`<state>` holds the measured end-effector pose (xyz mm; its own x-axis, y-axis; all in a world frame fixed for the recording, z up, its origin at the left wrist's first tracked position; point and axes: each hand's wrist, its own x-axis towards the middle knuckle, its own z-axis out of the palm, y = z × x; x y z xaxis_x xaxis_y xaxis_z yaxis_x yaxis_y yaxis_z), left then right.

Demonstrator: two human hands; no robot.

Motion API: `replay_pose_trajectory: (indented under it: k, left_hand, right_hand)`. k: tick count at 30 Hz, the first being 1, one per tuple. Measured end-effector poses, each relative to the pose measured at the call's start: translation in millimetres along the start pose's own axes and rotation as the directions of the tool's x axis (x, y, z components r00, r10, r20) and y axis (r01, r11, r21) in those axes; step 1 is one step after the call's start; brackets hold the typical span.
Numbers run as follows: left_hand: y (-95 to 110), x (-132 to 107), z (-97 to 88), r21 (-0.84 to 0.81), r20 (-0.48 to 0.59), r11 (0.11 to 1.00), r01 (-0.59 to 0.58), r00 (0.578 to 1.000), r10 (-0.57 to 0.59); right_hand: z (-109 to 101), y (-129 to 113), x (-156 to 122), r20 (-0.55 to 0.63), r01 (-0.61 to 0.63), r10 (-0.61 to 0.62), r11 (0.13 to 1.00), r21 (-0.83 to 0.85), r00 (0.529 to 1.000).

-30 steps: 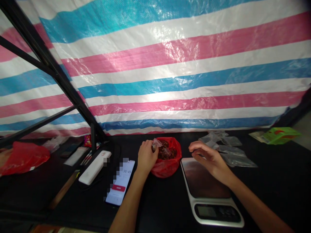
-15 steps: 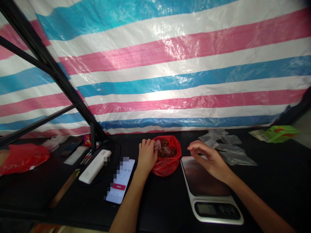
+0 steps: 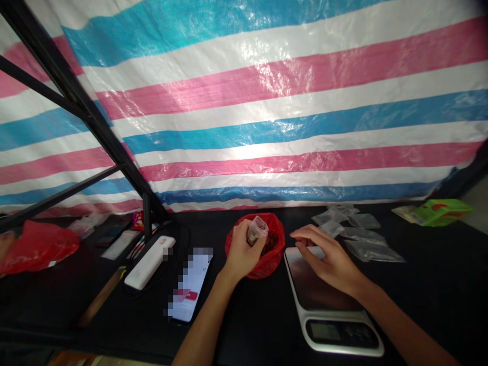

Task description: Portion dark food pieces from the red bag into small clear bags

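My left hand [image 3: 242, 254] is closed around a small clear plastic bag [image 3: 257, 230] with its mouth tilted up and some brownish bits in its lower part. It hovers over a red plastic bag [image 3: 271, 267], rolled open and holding many small brown pieces. My right hand [image 3: 324, 254] is above the metal plate of a kitchen scale [image 3: 324, 290]. Its fingers are loosely bent, with the thumb slightly apart from them, and nothing shows between them.
Several flat clear bags [image 3: 371, 246] lie behind the scale, with a green box [image 3: 442, 211] at far right. A phone [image 3: 188, 290] and a white power bank [image 3: 149, 262] lie left. Another person's hand [image 3: 5, 249] is by a red bag [image 3: 41, 249]. Striped sheeting hangs behind.
My left hand has turned and moved right over the red bag, lifting the small clear bag so its mouth shows. My right hand has barely shifted, its thumb dropping slightly.
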<state>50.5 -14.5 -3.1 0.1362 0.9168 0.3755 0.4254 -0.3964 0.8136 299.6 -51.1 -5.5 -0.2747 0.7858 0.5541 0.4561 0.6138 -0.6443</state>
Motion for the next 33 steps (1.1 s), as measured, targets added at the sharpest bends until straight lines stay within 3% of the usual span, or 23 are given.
replay_pose_trajectory:
  k: [2, 5, 10, 13, 18, 21, 23, 26, 29, 33]
  left_hand:
    - [12.0, -8.6, 10.8, -0.261, 0.167, 0.962, 0.079, 0.985, -0.036]
    - [24.1, -21.7, 28.4, -0.475, 0.328, 0.869, 0.136, 0.944, 0.032]
    - [25.7, -34.8, 43.8, -0.502, 0.466, 0.850, 0.161, 0.878, 0.109]
    - [22.2, -35.1, 41.1, -0.445, 0.398, 0.894, 0.042, 0.904, 0.155]
    - [13.7, -28.1, 32.6, -0.334, 0.176, 0.933, -0.130, 0.964, 0.197]
    - [9.2, -23.7, 30.7, -0.271, 0.045, 0.947, -0.171, 0.981, 0.190]
    - [7.6, -21.5, 30.6, -0.228, -0.013, 0.954, -0.193, 0.981, 0.195]
    - [6.6, -19.2, 31.2, -0.196, -0.046, 0.959, -0.206, 0.979, 0.201]
    - [6.5, -17.8, 31.2, -0.180, -0.053, 0.961, -0.208, 0.978, 0.201]
    - [6.9, -17.1, 29.7, -0.130, -0.058, 0.961, -0.244, 0.970, 0.238]
  right_hand:
    - [0.8, -0.4, -2.4, 0.023, 0.018, -0.018, 1.000, -0.022, 1.000]
    - [2.4, -0.1, -4.1, 0.015, 0.036, -0.036, 0.999, -0.015, 0.999]
    - [1.3, -1.2, -0.4, -0.059, 0.090, -0.087, 0.995, 0.051, 0.994]
    - [-7.2, -1.5, 2.2, -0.114, 0.038, -0.028, 0.996, 0.086, 0.993]
    - [-32.4, 2.7, 3.9, -0.137, -0.101, 0.131, 0.973, 0.210, 0.982]
    - [-38.9, 5.6, 3.8, 0.046, -0.248, 0.244, 0.944, 0.219, 0.969]
    - [-35.5, 8.3, 2.4, 0.212, -0.330, 0.297, 0.934, 0.138, 0.931]
    - [-25.0, 13.8, -0.3, 0.310, -0.332, 0.318, 0.943, -0.008, 0.896]
    - [-19.0, 18.2, 0.0, 0.247, -0.229, 0.239, 0.971, -0.067, 0.939]
    - [-21.9, 21.5, 4.6, 0.078, -0.160, 0.164, 0.986, -0.049, 0.983]
